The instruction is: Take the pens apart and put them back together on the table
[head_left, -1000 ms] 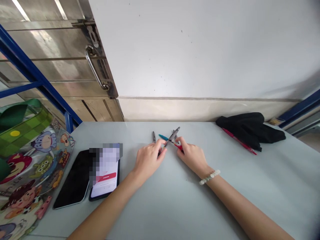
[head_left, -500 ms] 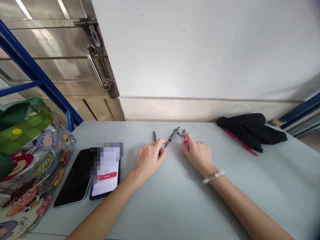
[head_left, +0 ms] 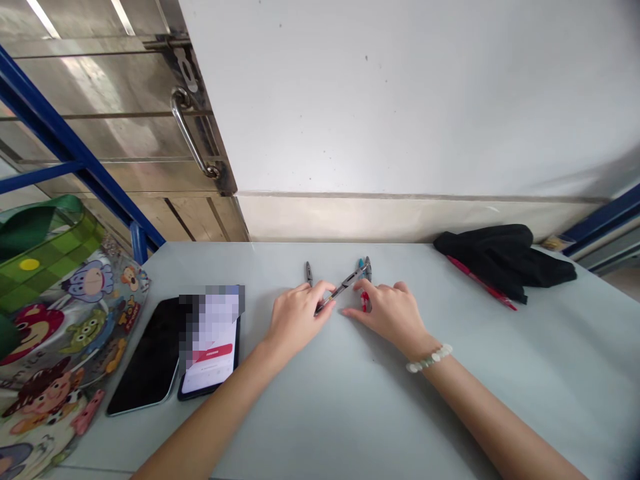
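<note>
The left hand closes thumb and forefinger on a gray pen, whose near end is lost in the grip; its far end slants right, over or against the other pens there, though contact is hard to judge. A second gray pen lies just beyond this hand, its near part hidden. The right hand covers much of a third gray pen and a red-and-white pen; whether the blue tip belongs to the latter, I cannot tell. Its thumb and forefinger stand apart with nothing pinched between them; the curled fingers' contact is unclear. Both forearms, cut off at the near edge, angle inward, palms low over the surface. Far right, black cloth partly hides a red pen.
</note>
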Tool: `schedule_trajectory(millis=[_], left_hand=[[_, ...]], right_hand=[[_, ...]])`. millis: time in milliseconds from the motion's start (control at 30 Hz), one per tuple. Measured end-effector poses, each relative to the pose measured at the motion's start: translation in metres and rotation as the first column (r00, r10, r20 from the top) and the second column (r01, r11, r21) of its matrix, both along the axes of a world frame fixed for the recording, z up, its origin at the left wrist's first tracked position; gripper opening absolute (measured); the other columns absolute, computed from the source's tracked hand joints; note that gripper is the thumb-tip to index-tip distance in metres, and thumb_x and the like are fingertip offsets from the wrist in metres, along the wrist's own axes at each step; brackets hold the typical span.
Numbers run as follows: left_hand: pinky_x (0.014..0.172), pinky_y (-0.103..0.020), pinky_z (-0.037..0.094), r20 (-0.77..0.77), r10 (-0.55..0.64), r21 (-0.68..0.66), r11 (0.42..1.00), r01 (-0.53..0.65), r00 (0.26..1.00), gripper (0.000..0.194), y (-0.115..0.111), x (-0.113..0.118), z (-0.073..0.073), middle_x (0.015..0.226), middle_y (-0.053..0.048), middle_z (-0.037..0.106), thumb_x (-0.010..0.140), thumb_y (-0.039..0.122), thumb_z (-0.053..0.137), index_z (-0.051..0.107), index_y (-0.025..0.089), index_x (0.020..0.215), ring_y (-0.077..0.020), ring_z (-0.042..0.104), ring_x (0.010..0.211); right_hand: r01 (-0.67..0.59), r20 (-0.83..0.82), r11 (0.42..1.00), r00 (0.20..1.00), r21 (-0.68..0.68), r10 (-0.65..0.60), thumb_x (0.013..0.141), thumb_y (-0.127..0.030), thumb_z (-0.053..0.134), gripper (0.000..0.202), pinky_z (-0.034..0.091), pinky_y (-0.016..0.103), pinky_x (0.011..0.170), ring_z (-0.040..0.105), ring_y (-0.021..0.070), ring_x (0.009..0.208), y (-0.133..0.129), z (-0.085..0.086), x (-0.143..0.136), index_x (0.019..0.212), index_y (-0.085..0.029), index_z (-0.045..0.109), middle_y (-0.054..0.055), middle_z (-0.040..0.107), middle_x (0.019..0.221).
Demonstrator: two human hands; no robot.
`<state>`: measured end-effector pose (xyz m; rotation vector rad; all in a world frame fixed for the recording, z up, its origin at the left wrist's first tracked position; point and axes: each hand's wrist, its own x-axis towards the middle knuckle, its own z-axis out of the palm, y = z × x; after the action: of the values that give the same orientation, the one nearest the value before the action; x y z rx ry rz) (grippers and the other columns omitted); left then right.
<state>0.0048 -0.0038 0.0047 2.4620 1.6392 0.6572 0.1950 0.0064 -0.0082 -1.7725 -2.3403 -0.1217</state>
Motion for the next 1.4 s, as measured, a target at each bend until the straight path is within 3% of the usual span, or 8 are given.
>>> schedule_trajectory(millis=[267,467,633,767,967,1033,1200,1400], left_hand=[[0.053,-0.022,0.032,0.012,0.003,-0.026,1.000,-0.003,1.000,0.017,0.000,0.000,0.000,0.071,0.006,0.061,0.087,0.032,0.049,0.056,0.029,0.102,-0.0115,0.058,0.062],[0.058,-0.022,0.036,0.060,-0.115,-0.095,0.988,0.120,0.992,0.017,-0.002,0.002,0.000,0.077,0.005,0.062,0.087,0.031,0.049,0.055,0.029,0.103,-0.0117,0.059,0.067],[0.061,-0.022,0.035,0.148,-0.139,-0.206,0.964,0.168,0.979,0.018,-0.002,0.001,0.004,0.080,0.006,0.064,0.091,0.030,0.044,0.054,0.029,0.105,-0.0125,0.059,0.073],[0.059,-0.021,0.034,0.301,-0.152,-0.358,0.897,0.259,0.942,0.020,0.000,-0.002,0.005,0.067,0.006,0.057,0.092,0.029,0.037,0.055,0.027,0.102,-0.0108,0.052,0.062],[0.061,-0.020,0.036,0.640,-0.164,-0.503,0.648,0.571,0.750,0.041,0.002,-0.006,0.008,0.059,0.005,0.039,0.096,0.038,0.019,0.056,0.019,0.096,-0.0094,0.041,0.057],[0.060,-0.020,0.035,0.623,-0.159,-0.491,0.683,0.541,0.766,0.039,0.001,-0.006,0.009,0.060,0.005,0.039,0.096,0.039,0.022,0.055,0.021,0.099,-0.0092,0.040,0.057],[0.054,-0.021,0.028,0.337,-0.118,-0.378,0.892,0.249,0.934,0.023,0.001,-0.003,0.010,0.062,0.007,0.048,0.092,0.036,0.035,0.054,0.026,0.098,-0.0097,0.042,0.054],[0.055,-0.020,0.029,0.136,-0.082,-0.235,0.965,0.113,0.987,0.021,0.004,-0.005,0.010,0.068,0.007,0.058,0.092,0.032,0.037,0.055,0.031,0.102,-0.0116,0.052,0.061]], right_hand=[[-0.004,-0.436,0.989,0.898,-0.147,-0.061,0.087,-0.047,0.042,0.028,0.036,0.029,0.059,0.050,0.0140,0.048,0.002,0.016,0.004,0.097,-0.022,0.053,-0.006,0.052,0.050],[-0.294,-0.917,0.926,0.382,-0.235,-0.112,0.084,-0.055,0.044,0.035,0.034,0.025,0.047,0.037,0.0101,0.045,0.001,0.018,-0.004,0.084,-0.020,0.045,-0.008,0.035,0.049],[-0.371,-0.968,0.902,0.193,-0.221,-0.158,0.083,-0.052,0.050,0.032,0.031,0.025,0.048,0.031,0.0094,0.046,0.001,0.017,-0.006,0.077,-0.022,0.041,-0.009,0.031,0.048],[-0.412,-0.979,0.893,0.161,-0.181,-0.125,0.083,-0.053,0.050,0.033,0.029,0.024,0.048,0.031,0.0097,0.046,-0.001,0.019,-0.005,0.077,-0.022,0.041,-0.009,0.031,0.049],[-0.422,-0.968,0.897,0.251,-0.131,-0.023,0.087,-0.046,0.046,0.026,0.037,0.026,0.055,0.042,0.0109,0.057,-0.008,0.031,-0.001,0.079,-0.021,0.046,-0.003,0.040,0.065],[-0.421,-0.967,0.895,0.253,-0.146,-0.039,0.087,-0.043,0.048,0.021,0.038,0.026,0.054,0.043,0.0105,0.057,-0.008,0.035,0.001,0.084,-0.022,0.045,-0.004,0.039,0.067],[-0.388,-0.961,0.903,0.265,-0.186,-0.084,0.083,-0.035,0.052,0.018,0.040,0.027,0.054,0.047,0.0112,0.057,-0.003,0.033,0.002,0.092,-0.023,0.042,-0.003,0.046,0.071],[-0.406,-0.947,0.890,0.312,-0.207,-0.077,0.086,-0.047,0.046,0.025,0.039,0.026,0.048,0.040,0.0099,0.048,0.006,0.019,0.005,0.086,-0.022,0.041,-0.007,0.037,0.056]])
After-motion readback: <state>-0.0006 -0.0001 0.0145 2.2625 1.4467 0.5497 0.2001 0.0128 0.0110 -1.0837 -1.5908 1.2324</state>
